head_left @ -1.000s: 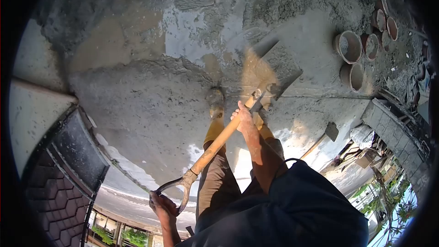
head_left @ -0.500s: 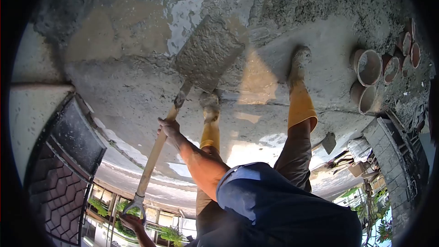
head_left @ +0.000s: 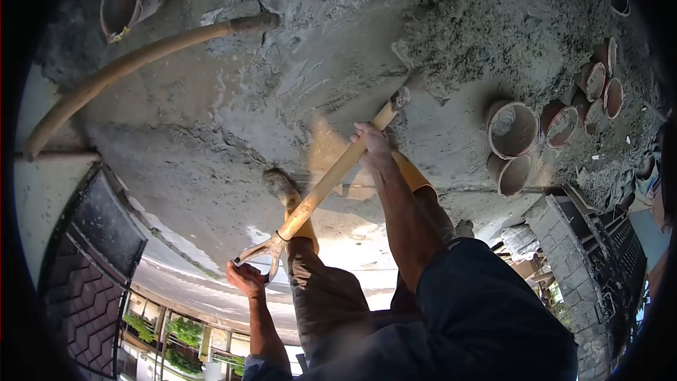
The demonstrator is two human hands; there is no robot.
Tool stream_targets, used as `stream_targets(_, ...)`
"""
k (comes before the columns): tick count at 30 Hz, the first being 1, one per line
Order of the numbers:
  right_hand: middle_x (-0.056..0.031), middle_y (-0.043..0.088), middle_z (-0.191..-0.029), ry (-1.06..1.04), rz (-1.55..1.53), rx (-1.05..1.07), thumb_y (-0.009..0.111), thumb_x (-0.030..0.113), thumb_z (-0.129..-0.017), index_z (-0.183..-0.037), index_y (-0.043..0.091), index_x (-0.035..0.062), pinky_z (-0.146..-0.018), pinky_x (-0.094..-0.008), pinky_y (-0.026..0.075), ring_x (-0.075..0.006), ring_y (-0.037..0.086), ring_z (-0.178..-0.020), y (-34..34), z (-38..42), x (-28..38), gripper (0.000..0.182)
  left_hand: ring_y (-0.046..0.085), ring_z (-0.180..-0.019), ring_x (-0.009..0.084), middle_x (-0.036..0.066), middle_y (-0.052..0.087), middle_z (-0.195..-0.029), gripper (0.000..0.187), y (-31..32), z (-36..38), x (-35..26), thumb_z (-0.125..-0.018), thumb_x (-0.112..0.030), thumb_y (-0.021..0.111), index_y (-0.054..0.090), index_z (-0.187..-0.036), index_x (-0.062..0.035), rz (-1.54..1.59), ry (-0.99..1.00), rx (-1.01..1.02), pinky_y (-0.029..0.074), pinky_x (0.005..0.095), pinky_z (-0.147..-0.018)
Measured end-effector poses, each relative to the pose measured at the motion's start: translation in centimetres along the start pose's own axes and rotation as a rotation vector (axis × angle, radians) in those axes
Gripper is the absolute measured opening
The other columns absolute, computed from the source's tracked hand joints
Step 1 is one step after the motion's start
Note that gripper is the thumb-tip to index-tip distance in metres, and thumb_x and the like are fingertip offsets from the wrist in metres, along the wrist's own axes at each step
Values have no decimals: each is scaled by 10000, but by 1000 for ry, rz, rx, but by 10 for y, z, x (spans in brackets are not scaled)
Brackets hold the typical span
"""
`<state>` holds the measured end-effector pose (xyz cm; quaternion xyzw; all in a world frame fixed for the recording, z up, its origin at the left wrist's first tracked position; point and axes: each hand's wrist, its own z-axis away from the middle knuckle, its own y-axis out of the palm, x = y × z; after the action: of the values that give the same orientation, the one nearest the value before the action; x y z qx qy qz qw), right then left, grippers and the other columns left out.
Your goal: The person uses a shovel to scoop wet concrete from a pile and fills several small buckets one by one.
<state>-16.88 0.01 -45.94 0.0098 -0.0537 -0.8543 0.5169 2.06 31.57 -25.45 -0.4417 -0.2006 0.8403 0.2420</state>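
A shovel with a wooden shaft (head_left: 328,187) slants across the middle of the head view. My left hand (head_left: 247,279) is closed round the grip of its metal D-handle (head_left: 266,252) at the lower left. Farther up, my right hand (head_left: 371,142) wraps round the shaft near the socket. The blade cannot be made out; the socket end meets the edge of the wet grey mortar heap (head_left: 501,35). My yellow boots (head_left: 302,229) stand on the wet, mortar-smeared floor below the shaft.
Several mortar-stained buckets (head_left: 513,130) stand at the right. Another bucket (head_left: 120,0) lies tilted at the upper left. Beside it, a curved wooden-looking pole (head_left: 155,46) reaches in. A dark metal gate (head_left: 88,275) is at the lower left, a block wall (head_left: 564,261) at the lower right.
The shovel has swung right, from the mortar-covered blade at centre to the heap's edge. My right hand moved with it along with my left. The curved pole has come into view.
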Motion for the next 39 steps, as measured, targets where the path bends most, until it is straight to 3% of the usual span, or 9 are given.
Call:
stream_targets(5, -21, 456, -666, -277, 165, -426, 636, 38, -732, -761, 465, 98, -467, -312, 403, -156, 474, -528, -63, 37, 61, 183, 329, -272, 153, 5, 353, -405, 422, 43, 48, 25, -869, -478, 418, 379, -655, -117, -214, -340, 254, 247, 255, -259)
stream_targets(9, -31, 462, -619, -479, 166, -399, 630, 26, -718, -723, 466, 75, -438, -304, 405, -156, 474, -482, -92, 72, 111, 171, 477, -451, 163, 58, 477, -551, 463, 54, 15, 100, -855, -532, 433, 474, -719, -91, 280, -1512, 475, 396, 295, -406)
stream_targets(11, -36, 463, -600, -537, 142, -389, 625, 22, -712, -712, 465, 66, -428, -302, 404, -156, 469, -457, -90, 76, 134, 167, 505, -498, 169, 48, 493, -587, 428, 98, 33, 73, -874, -474, 442, 497, -764, -64, -349, -1054, 910, 408, 295, -441)
stream_targets(15, -51, 464, -587, -689, 343, -510, 614, 3, -689, -754, 445, 41, -393, -293, 393, -157, 459, -418, -86, 80, 158, 185, 464, -445, 107, 26, 450, -558, 359, 113, 51, 96, -865, -388, 470, 486, -778, -39, -134, -2033, 922, 395, 245, -385)
stream_targets(21, -53, 470, -592, -807, 362, -608, 612, -15, -692, -737, 451, 36, -399, -294, 408, -162, 460, -420, -77, 135, 108, 174, 488, -395, 176, 55, 510, -530, 513, 65, 15, 145, -906, -506, 324, 550, -774, -65, -619, -1193, 1245, 421, 294, -392)
stream_targets(22, -55, 476, -601, -776, 288, -478, 602, -3, -708, -746, 456, 34, -418, -308, 427, -169, 477, -443, -73, 147, 97, 155, 453, -366, 166, 47, 490, -506, 501, 40, -23, 201, -883, -526, 379, 546, -705, -89, -922, -594, 1226, 385, 282, -362)
stream_targets(23, -58, 481, -610, -743, 217, -345, 593, 9, -724, -755, 462, 33, -436, -322, 445, -175, 493, -466, -69, 158, 89, 137, 416, -351, 159, 32, 467, -488, 482, 42, -41, 177, -849, -541, 452, 514, -637, -112, -193, -728, 1356, 352, 268, -340)
stream_targets(30, -24, 421, -576, -507, 84, -301, 564, 107, -785, -698, 445, 91, -448, -317, 400, -158, 406, -449, -25, 74, 3, 148, 404, -369, 151, 18, 409, -479, 437, -6, -55, 13, -867, -488, 420, 406, -633, -120, 159, -756, 549, 380, 295, -380)
stream_targets(39, 2, 401, -602, 479, 5, 53, 654, 98, -727, -710, 411, 119, -457, -337, 405, -160, 424, -483, 19, 51, -365, 245, 185, -301, 79, -69, 208, -387, 465, -290, -12, -18, -817, -555, 414, 270, -541, -209, -180, -325, -401, 153, 225, -317)
